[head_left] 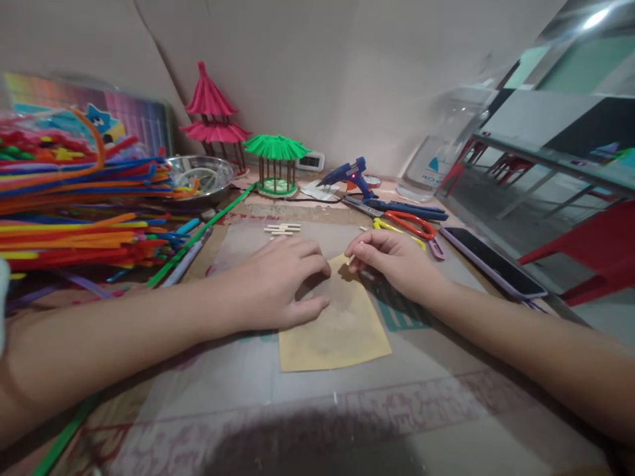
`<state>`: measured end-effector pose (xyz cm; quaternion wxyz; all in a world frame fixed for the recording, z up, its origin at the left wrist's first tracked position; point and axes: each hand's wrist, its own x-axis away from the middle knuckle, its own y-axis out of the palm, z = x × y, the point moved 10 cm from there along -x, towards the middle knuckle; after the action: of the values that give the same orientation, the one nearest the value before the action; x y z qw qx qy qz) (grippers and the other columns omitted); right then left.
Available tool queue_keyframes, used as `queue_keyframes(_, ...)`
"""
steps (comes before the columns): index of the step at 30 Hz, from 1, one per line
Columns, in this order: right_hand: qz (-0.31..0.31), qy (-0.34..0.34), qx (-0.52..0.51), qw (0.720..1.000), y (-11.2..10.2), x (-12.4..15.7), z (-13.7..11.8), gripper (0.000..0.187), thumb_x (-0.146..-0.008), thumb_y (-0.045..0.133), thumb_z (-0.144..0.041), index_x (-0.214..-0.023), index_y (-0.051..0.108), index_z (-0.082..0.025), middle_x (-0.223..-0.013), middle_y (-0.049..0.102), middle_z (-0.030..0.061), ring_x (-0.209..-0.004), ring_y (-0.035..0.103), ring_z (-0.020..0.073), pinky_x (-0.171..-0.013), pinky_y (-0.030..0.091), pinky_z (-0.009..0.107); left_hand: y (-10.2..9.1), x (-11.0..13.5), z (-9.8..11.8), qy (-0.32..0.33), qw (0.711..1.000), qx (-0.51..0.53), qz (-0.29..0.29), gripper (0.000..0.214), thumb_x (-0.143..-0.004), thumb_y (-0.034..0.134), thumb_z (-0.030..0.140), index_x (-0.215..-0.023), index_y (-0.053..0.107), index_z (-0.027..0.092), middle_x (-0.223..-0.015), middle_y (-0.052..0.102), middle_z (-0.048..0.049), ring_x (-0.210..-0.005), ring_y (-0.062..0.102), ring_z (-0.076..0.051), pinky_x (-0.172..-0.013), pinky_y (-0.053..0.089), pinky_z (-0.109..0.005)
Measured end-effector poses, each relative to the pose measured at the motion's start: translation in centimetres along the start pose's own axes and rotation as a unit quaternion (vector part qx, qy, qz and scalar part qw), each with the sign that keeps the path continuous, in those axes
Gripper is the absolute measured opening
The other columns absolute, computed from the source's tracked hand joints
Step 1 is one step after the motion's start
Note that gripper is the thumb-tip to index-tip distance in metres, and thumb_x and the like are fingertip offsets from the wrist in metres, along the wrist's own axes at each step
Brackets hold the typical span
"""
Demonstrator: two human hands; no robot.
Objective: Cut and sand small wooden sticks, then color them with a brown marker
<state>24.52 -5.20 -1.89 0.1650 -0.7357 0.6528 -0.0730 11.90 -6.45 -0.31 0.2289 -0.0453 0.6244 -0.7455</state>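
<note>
A yellowish sheet of paper (342, 330), which may be sandpaper, lies flat on the work surface. My left hand (285, 281) rests over its left side, thumb and fingers apart, with nothing visible between them. Above the sheet's top right corner, my right hand (391, 261) pinches a short, pale wooden stick (348, 262) between thumb and fingertips; most of the stick is hidden by the fingers. Several similar cut sticks (282, 229) lie in a small group just beyond my left hand.
Bundles of pipe cleaners (84, 178) and a metal bowl (211, 173) fill the left. Behind stand a pink-roofed pagoda (211, 112), a green-roofed pavilion (276, 165) and a blue glue gun (347, 173). Orange-handled scissors (409, 225) and a phone (491, 261) lie on the right.
</note>
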Motion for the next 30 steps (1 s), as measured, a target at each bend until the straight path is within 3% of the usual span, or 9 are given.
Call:
queue_keyframes(3,-0.004,-0.03,0.049,0.998,0.0,0.0,-0.3,0.025,-0.092,0.064,-0.043,-0.085,0.068,-0.019,-0.07,0.071,0.0023,-0.063,0.064,0.0148,-0.057,0.047,0.027,0.1,0.0,0.0,0.005,1.0,-0.008,0.002,0.035,-0.09,0.058,0.043,-0.113,0.068,0.019,-0.108,0.065,-0.008,-0.099,0.06,-0.027,-0.089,0.045,-0.041)
queue_keyframes(5,-0.012,-0.093,0.128,0.987,0.3,0.0,-1.2,0.02,-0.093,0.063,-0.035,-0.082,0.068,-0.019,-0.074,0.071,0.0028,-0.067,0.064,0.0156,-0.063,0.048,0.028,0.1,0.1,0.1,0.009,1.0,-0.013,0.001,0.036,-0.09,0.058,0.043,-0.114,0.069,0.019,-0.11,0.065,-0.0082,-0.101,0.06,-0.027,-0.091,0.045,-0.042)
queue_keyframes(8,-0.033,-0.211,0.275,0.937,1.3,0.6,-2.8,0.017,-0.094,0.063,-0.026,-0.08,0.068,-0.019,-0.077,0.07,0.0037,-0.074,0.062,0.0173,-0.07,0.046,0.03,0.1,0.1,0.2,0.015,1.0,-0.02,0.004,0.036,-0.09,0.058,0.042,-0.114,0.069,0.018,-0.117,0.065,-0.0091,-0.109,0.059,-0.028,-0.097,0.043,-0.044)
queue_keyframes(11,-0.025,-0.272,0.38,0.883,1.9,1.3,-3.4,0.021,-0.097,0.062,-0.026,-0.079,0.065,-0.018,-0.076,0.068,0.0047,-0.075,0.059,0.0188,-0.07,0.043,0.031,0.2,0.1,0.3,0.018,0.999,-0.027,0.005,0.035,-0.089,0.059,0.041,-0.113,0.069,0.017,-0.121,0.066,-0.0095,-0.114,0.059,-0.029,-0.101,0.042,-0.045)
queue_keyframes(17,-0.076,-0.345,0.403,0.844,4.0,2.2,-4.5,0.025,-0.102,0.053,-0.024,-0.08,0.062,-0.017,-0.073,0.065,0.0045,-0.072,0.055,0.018,-0.066,0.041,0.029,0.4,-0.2,0.4,0.019,0.999,-0.033,-0.002,0.032,-0.089,0.059,0.04,-0.107,0.069,0.016,-0.117,0.069,-0.0094,-0.112,0.061,-0.029,-0.102,0.042,-0.045)
queue_keyframes(20,-0.035,-0.353,0.449,0.82,3.6,1.9,-4.9,0.029,-0.101,0.05,-0.021,-0.074,0.06,-0.018,-0.069,0.061,0.0051,-0.07,0.052,0.0193,-0.066,0.038,0.031,0.4,-0.2,0.4,0.018,0.999,-0.037,-0.004,0.032,-0.088,0.06,0.041,-0.107,0.069,0.016,-0.115,0.069,-0.0093,-0.111,0.061,-0.028,-0.101,0.043,-0.045)
queue_keyframes(22,-0.023,-0.343,0.457,0.82,3.3,1.8,-4.9,0.029,-0.1,0.05,-0.02,-0.073,0.059,-0.017,-0.069,0.061,0.0054,-0.07,0.051,0.0192,-0.065,0.038,0.031,0.4,-0.2,0.4,0.021,0.999,-0.039,-0.005,0.032,-0.089,0.06,0.041,-0.107,0.069,0.017,-0.116,0.068,-0.0093,-0.111,0.061,-0.029,-0.101,0.042,-0.045)
queue_keyframes(25,-0.077,-0.345,0.428,0.831,4.0,2.2,-4.7,0.025,-0.1,0.051,-0.02,-0.077,0.06,-0.017,-0.071,0.061,0.0045,-0.072,0.052,0.0182,-0.066,0.039,0.03,0.4,-0.2,0.6,0.027,0.999,-0.041,-0.008,0.031,-0.09,0.058,0.041,-0.107,0.069,0.017,-0.117,0.068,-0.0095,-0.112,0.061,-0.029,-0.102,0.041,-0.045)
queue_keyframes(30,-0.045,-0.336,0.448,0.827,3.6,2.1,-5.0,0.027,-0.1,0.05,-0.02,-0.074,0.057,-0.018,-0.07,0.06,0.0048,-0.071,0.051,0.0187,-0.066,0.037,0.031,0.4,-0.3,0.5,0.027,0.999,-0.045,-0.002,0.03,-0.089,0.059,0.039,-0.106,0.069,0.016,-0.115,0.068,-0.0099,-0.111,0.061,-0.029,-0.101,0.042,-0.045)
